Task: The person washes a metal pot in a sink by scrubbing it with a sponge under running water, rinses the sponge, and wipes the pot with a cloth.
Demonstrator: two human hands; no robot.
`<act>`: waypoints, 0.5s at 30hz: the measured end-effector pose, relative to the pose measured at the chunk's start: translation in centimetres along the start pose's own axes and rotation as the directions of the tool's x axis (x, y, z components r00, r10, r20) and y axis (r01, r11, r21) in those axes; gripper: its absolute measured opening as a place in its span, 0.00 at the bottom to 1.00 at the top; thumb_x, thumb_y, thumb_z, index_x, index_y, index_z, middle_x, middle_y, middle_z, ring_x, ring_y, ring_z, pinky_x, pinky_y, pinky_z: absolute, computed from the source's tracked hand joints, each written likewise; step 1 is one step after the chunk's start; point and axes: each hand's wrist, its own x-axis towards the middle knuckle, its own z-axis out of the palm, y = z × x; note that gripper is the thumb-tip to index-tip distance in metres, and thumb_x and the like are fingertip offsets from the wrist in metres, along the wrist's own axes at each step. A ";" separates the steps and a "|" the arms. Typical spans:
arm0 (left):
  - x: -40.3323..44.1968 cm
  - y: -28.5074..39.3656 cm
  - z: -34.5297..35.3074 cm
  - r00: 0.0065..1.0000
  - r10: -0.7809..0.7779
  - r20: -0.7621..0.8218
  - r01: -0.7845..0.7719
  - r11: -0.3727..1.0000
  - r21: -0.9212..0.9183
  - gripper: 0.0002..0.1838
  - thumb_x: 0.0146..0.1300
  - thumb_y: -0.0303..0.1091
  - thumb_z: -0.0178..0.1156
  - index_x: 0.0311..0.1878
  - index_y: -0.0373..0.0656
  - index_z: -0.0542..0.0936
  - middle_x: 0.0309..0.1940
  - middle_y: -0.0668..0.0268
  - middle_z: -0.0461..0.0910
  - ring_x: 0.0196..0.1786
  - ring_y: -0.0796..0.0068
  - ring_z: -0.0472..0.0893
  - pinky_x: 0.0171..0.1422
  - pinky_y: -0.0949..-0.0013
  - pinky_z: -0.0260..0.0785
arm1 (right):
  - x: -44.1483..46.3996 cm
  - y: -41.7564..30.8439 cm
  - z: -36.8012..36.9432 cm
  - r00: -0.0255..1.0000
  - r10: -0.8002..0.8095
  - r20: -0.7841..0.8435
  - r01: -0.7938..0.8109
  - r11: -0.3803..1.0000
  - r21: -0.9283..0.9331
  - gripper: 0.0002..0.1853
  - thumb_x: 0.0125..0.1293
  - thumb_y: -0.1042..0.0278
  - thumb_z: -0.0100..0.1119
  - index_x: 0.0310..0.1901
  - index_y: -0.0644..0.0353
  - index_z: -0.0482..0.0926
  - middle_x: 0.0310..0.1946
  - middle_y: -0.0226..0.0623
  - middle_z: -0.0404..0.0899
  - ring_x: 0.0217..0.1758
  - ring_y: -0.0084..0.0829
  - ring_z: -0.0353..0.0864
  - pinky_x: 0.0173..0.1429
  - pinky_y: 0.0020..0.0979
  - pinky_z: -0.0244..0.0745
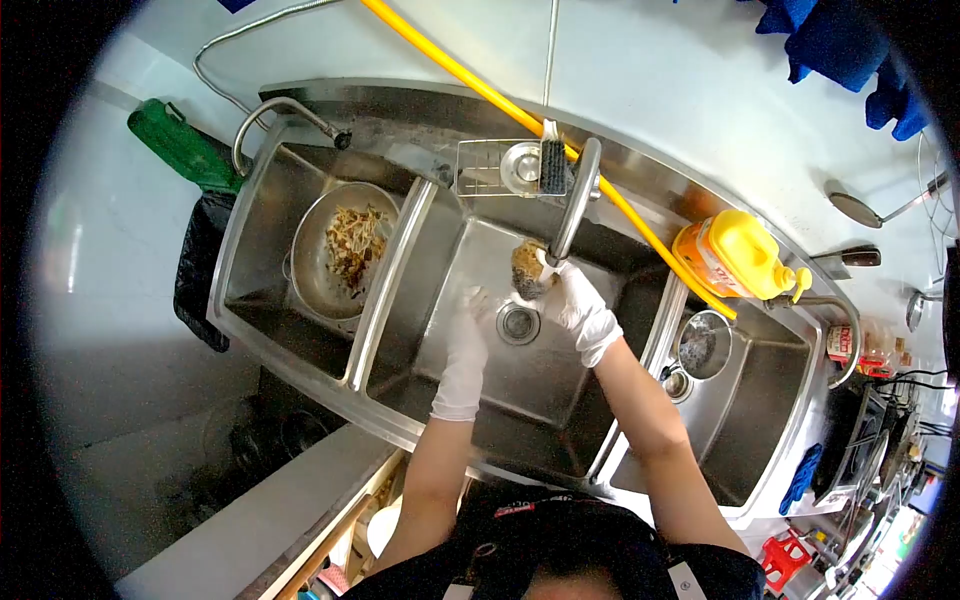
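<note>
One gloved right hand [577, 308] is gripping a brownish clump [528, 266] right by the tap [576, 210], over the middle sink [540, 385]. Left hand [468, 325] is hanging nearby but coming out blurry, so honestly can't tell if it's wide or narrow.

The left hand [466, 345] is showing as a blur, and I'm not making out whether its fingers are touching anything. The right hand [580, 308] and the tap [578, 205] are hiding part of the brown lump [524, 266], so I'm not telling what it is. Scraps [352, 245] are tangling too finely to name; the small bowl's [728, 350] contents are blurring. The jug's [742, 245] label is staying unreadable. The yellow hose [470, 80] is running out of view at the top, where blue cloth [840, 45] is also being cut off.
</note>
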 end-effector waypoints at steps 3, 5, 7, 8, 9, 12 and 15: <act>0.3 -1.0 -2.1 0.999 -0.031 -0.011 0.031 0.999 -0.014 0.26 0.71 0.43 0.42 0.64 0.33 0.63 0.58 0.51 0.71 0.62 0.63 0.69 0.65 0.65 0.61 | 1.3 0.0 -1.2 0.999 -0.034 0.002 0.034 0.995 -0.094 0.18 0.62 0.61 0.59 0.51 0.58 0.73 0.42 0.36 0.78 0.40 0.34 0.77 0.42 0.39 0.75; -0.1 -1.0 -2.6 0.998 -0.063 -0.019 0.063 0.998 -0.016 0.26 0.70 0.43 0.42 0.64 0.33 0.62 0.58 0.50 0.71 0.62 0.62 0.69 0.66 0.65 0.61 | 1.9 0.1 -2.0 0.988 -0.143 -0.060 0.107 0.909 -0.404 0.13 0.63 0.64 0.57 0.46 0.61 0.76 0.36 0.34 0.80 0.34 0.30 0.79 0.36 0.29 0.74; -0.5 -1.0 -2.9 0.996 -0.092 -0.023 0.091 0.995 -0.042 0.26 0.70 0.43 0.41 0.64 0.33 0.62 0.59 0.50 0.70 0.62 0.61 0.70 0.67 0.64 0.60 | 1.3 0.6 -1.0 0.955 -0.295 -0.038 0.226 0.802 -0.552 0.10 0.63 0.67 0.56 0.43 0.62 0.77 0.33 0.34 0.80 0.33 0.28 0.79 0.35 0.27 0.74; -0.6 -1.2 -3.2 0.998 -0.068 0.001 0.068 0.997 -0.040 0.27 0.70 0.43 0.41 0.63 0.32 0.63 0.59 0.48 0.70 0.62 0.60 0.70 0.68 0.62 0.59 | 1.3 0.8 -0.7 0.944 -0.329 -0.024 0.246 0.752 -0.612 0.10 0.61 0.69 0.55 0.40 0.64 0.78 0.33 0.35 0.81 0.34 0.27 0.80 0.36 0.26 0.75; -0.6 -1.4 -3.7 0.999 -0.045 0.025 0.046 0.998 -0.038 0.27 0.69 0.43 0.42 0.63 0.31 0.63 0.59 0.47 0.69 0.62 0.58 0.69 0.68 0.60 0.59 | 1.1 0.6 -0.4 0.951 -0.309 -0.021 0.225 0.735 -0.640 0.10 0.61 0.68 0.57 0.41 0.65 0.78 0.33 0.35 0.81 0.33 0.27 0.80 0.37 0.25 0.75; -0.3 -1.8 -5.0 0.999 -0.034 0.040 0.037 0.996 -0.082 0.27 0.69 0.44 0.43 0.61 0.29 0.64 0.59 0.46 0.69 0.61 0.57 0.69 0.68 0.59 0.58 | -0.6 -0.4 1.7 0.961 -0.276 0.033 0.219 0.677 -0.703 0.14 0.59 0.67 0.61 0.42 0.67 0.77 0.34 0.37 0.81 0.34 0.26 0.80 0.41 0.24 0.75; -0.7 -1.2 -5.8 0.999 -0.041 0.032 0.044 0.995 -0.093 0.26 0.69 0.43 0.43 0.60 0.29 0.65 0.59 0.47 0.69 0.62 0.57 0.69 0.69 0.59 0.58 | -2.0 -1.3 4.6 0.937 -0.292 0.194 0.339 0.611 -0.716 0.18 0.59 0.64 0.62 0.46 0.70 0.75 0.40 0.39 0.80 0.39 0.28 0.80 0.46 0.24 0.74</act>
